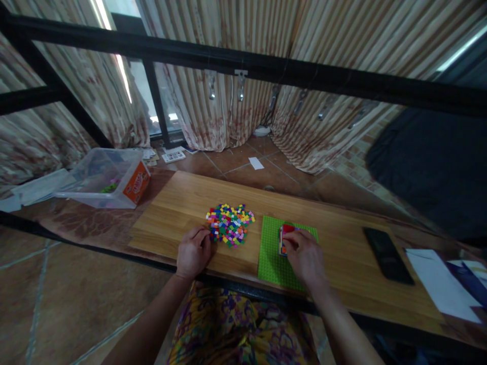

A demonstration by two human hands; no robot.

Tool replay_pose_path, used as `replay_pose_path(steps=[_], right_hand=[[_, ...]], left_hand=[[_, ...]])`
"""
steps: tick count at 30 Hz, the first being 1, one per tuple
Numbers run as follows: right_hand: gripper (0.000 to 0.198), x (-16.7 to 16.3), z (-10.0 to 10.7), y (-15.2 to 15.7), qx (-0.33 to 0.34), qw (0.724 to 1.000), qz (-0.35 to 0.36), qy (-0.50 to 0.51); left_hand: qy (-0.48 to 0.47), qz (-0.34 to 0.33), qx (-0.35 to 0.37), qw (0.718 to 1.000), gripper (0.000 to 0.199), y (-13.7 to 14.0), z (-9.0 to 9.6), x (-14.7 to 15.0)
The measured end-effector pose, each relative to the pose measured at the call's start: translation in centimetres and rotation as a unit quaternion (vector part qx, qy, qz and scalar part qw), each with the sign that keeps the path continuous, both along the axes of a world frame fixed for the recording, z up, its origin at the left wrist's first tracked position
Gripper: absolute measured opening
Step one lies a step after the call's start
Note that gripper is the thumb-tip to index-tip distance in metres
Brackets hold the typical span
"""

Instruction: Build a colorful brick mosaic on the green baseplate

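Observation:
My left hand (193, 252) rests at the left edge of a pile of small multicoloured toy building bricks (230, 225). Its fingers are curled together, and whatever they may pinch is too small or hidden to make out. On a green studded baseplate (272, 263) stands a small block of toy bricks (283, 247), with red at its top and mixed colours along its side. My right hand (307, 256) reaches over this block from the right, thumb and fingers closed on it. The hand covers the block's right part.
A wooden board (163, 213) carries the bricks and baseplate. To the right lies a black phone (388, 255), with white paper (441, 284) beyond it. At the left stands a clear plastic box (102, 175) with an orange label. A dark metal bar (243, 71) crosses ahead of the curtains.

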State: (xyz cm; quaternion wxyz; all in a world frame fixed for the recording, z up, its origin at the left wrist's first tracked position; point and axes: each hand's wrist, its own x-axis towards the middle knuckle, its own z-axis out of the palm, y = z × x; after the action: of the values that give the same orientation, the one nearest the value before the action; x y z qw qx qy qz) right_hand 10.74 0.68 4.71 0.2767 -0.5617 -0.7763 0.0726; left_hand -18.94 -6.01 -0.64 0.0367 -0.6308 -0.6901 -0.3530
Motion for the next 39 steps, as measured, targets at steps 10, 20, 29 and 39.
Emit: replay_pose_path(steps=[10,20,29,39], right_hand=[[0.024,0.2,-1.1,-0.5,0.05,0.997,0.005,0.053],[0.025,0.3,-2.8,-2.0,0.122,0.992,0.005,0.029],[0.029,0.3,-3.8,-2.5,0.126,0.992,-0.004,0.01],[0.03,0.0,-3.6,-2.6,0.111,0.991,0.0,0.07]], left_hand=[[-0.002,-0.005,0.001,1.0,0.017,0.0,0.2,0.0],[0.003,0.001,0.001,1.0,0.018,0.0,0.1,0.0],[0.0,-0.001,-0.013,1.0,0.019,0.0,0.2,-0.1],[0.01,-0.008,0.001,1.0,0.02,0.2,0.6,-0.2]])
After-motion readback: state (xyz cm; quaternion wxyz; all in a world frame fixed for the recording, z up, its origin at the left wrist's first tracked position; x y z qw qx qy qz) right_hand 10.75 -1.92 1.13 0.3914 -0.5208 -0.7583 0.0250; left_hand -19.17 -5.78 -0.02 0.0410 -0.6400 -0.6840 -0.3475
